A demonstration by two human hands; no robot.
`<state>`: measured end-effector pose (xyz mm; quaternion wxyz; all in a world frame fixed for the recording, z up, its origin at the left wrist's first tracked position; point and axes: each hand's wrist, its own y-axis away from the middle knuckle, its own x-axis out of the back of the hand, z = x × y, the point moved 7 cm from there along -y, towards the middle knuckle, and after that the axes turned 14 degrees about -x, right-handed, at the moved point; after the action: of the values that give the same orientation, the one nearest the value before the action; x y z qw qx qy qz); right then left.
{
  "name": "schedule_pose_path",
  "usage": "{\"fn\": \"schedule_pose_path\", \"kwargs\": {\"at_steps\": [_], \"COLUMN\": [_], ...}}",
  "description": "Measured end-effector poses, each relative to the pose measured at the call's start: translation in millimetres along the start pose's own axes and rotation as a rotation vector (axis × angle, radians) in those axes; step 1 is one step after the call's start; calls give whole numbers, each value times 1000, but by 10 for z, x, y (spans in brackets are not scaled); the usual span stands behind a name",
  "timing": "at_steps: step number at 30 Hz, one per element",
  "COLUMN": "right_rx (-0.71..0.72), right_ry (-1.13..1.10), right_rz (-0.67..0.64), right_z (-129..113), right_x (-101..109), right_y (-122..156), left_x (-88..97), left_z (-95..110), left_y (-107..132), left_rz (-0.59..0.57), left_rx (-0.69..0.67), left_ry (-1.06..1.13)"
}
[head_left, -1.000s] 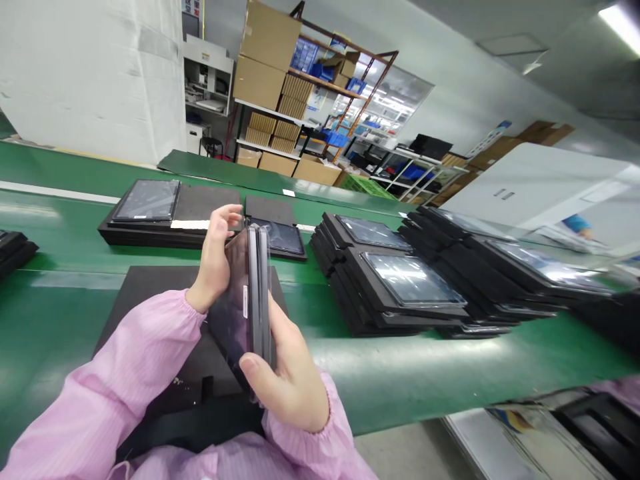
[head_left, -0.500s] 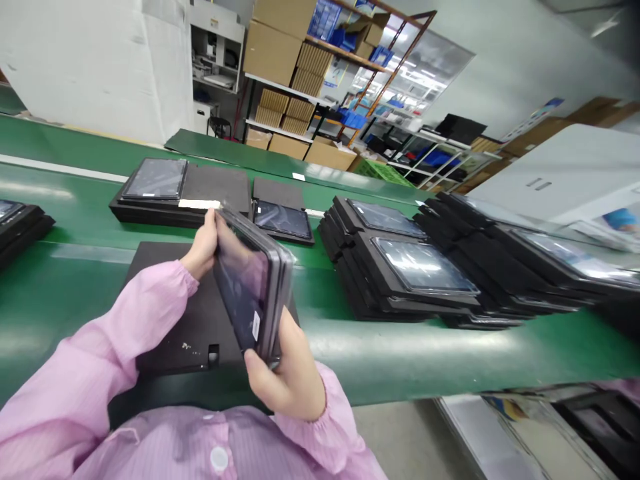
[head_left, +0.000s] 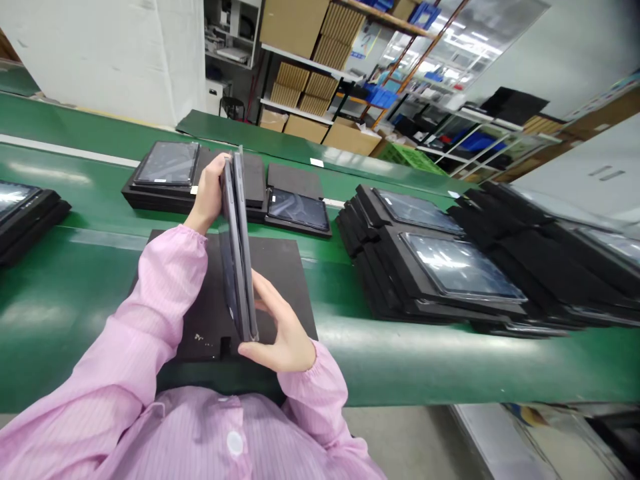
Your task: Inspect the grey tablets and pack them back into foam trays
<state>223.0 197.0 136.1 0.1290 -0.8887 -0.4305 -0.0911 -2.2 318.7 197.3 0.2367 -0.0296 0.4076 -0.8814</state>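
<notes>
At the far left edge of the green conveyor belt point(head_left: 75, 280) sits a low pile of black foam trays point(head_left: 25, 213) with a glossy screen on top, well apart from the hands. Further right, across the belt, lies a flat stack of trays point(head_left: 160, 190) carrying one tablet point(head_left: 167, 163) face up. Just in front of that stack the left hand point(head_left: 209, 193), coming out of a pink sleeve point(head_left: 150, 313), grips the upper end of a pair of dark tablets point(head_left: 239, 253) held back to back and standing nearly on edge, so that only their thin sides show; its fingers wrap the far edge and are curled closed on it. The pair hangs above a black foam mat point(head_left: 280, 273) that lies on the belt close to the person. The right hand point(head_left: 280, 333) takes the lower end, thumb along the bottom edge and fingers spread partly open flat against the right-hand face, so both hands are clamped on the same pair, one high, one low. To the right of the tablets another tray with a screen point(head_left: 299, 210) rests flat on the belt, and beyond it fanned piles of black trays point(head_left: 430, 267) hold more screens. Shelves with cardboard boxes point(head_left: 300, 40) stand behind.
</notes>
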Motion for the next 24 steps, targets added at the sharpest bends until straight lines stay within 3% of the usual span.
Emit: {"fn": "schedule_pose_path", "kwargs": {"at_steps": [5,10,16,19,24], "right_rx": [-33,-63,-126,-141,-93], "right_ry": [-118,-133,-111,-104,-35], "right_rz": [25,59,100,109,161], "right_z": [21,-19,12,8,-160], "right_x": [-22,-33,-16,1,93], "right_y": [-52,-61,-30,-22,-91], "left_x": [-15,-89,-176,-191,-221], "left_z": [48,87,189,253,413], "left_y": [-33,-5,15,23,50], "left_rz": [-22,-28,-4,-6,-12], "left_rx": [-119,-87,-130,-146,-169], "left_ry": [106,62,218,195,148]}}
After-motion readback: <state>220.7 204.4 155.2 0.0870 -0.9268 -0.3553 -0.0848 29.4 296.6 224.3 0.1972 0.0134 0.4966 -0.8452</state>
